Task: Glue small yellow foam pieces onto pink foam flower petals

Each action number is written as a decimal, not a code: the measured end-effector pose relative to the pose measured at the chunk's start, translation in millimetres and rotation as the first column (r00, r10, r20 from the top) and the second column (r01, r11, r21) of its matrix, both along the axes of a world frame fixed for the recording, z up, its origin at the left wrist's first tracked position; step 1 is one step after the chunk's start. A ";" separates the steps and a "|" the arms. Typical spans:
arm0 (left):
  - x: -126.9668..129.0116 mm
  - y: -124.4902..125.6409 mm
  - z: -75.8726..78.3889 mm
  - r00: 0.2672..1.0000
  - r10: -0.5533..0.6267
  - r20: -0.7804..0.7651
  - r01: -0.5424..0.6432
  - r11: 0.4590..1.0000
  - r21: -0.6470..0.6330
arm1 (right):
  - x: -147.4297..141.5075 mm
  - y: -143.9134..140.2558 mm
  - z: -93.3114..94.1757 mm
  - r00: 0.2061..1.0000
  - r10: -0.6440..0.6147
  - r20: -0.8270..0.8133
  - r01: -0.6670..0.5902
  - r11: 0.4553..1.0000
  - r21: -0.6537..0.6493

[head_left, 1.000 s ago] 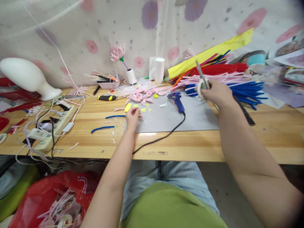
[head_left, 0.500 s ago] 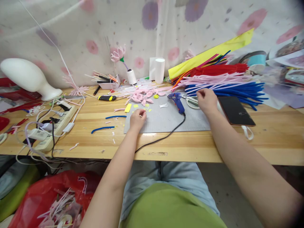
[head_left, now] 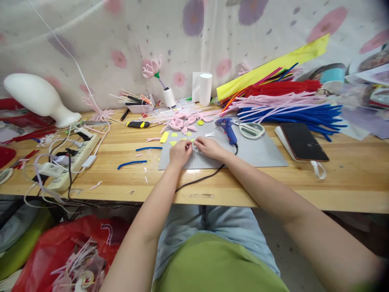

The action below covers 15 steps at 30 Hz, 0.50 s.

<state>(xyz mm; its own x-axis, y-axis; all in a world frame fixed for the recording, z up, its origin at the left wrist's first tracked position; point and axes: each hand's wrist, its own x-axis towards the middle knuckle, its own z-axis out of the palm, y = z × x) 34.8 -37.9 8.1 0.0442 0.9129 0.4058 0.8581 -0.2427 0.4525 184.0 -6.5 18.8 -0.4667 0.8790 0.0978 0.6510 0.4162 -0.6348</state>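
Right now both hands meet over the near-left part of the grey cutting mat (head_left: 258, 151), fingertips drawn together: the left hand (head_left: 180, 153) and the right hand (head_left: 207, 147) each pinch narrowly on one small pale piece (head_left: 192, 145) held between them, too tiny to tell whether it is a petal or a scrap of stem. Just beyond the fingertips lie yellow offcuts (head_left: 164, 137) and a cluster of pink petals (head_left: 183, 123). Beyond the right hand, close by, rests the blue glue gun (head_left: 226, 128), its black cord (head_left: 200, 179) running back under the right wrist to the table edge; just past the gun lie the scissors (head_left: 251, 129), untouched. Farther to the right sit a dark phone (head_left: 301, 141) and a heap of blue, pink and red pipe cleaners (head_left: 291, 106). Left of the left hand are two blue pipe-cleaner bits (head_left: 131, 164) and, well apart, a power strip (head_left: 68, 162). Working a piece this small seems to call for steadying both wrists on the mat, keeping the pinch light so nothing gets crushed, and holding it low over the mat so a slip does not lose it among the scraps.
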 end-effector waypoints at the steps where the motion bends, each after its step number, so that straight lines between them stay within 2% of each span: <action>1: -0.1 0.1 -0.3 1.000 0.004 0.003 -0.004 1.000 0.004 | -2.7 0.8 -3.1 1.000 -0.015 -0.017 0.015 1.000 -0.005; 6: -0.2 -0.3 -1.8 0.997 -0.011 0.071 0.010 1.000 0.019 | -8.8 -2.7 -7.9 0.999 -0.053 -0.001 0.053 0.995 0.087; 11: -5.5 0.6 -3.7 0.957 0.005 0.289 -0.010 1.000 0.015 | -7.2 -3.9 -9.9 0.990 -0.134 0.048 0.128 0.987 0.101; 15: -9.9 3.5 -5.6 0.906 0.026 0.423 -0.031 1.000 0.003 | -3.5 0.6 -9.2 0.989 -0.141 0.046 0.137 0.988 0.077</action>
<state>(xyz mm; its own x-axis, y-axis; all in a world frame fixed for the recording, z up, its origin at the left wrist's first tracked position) 24.9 -34.4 2.5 -0.1597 0.9072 0.3893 0.5931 -0.2271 0.7724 180.5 -5.9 9.6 -0.3462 0.9272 0.1433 0.7370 0.3633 -0.5700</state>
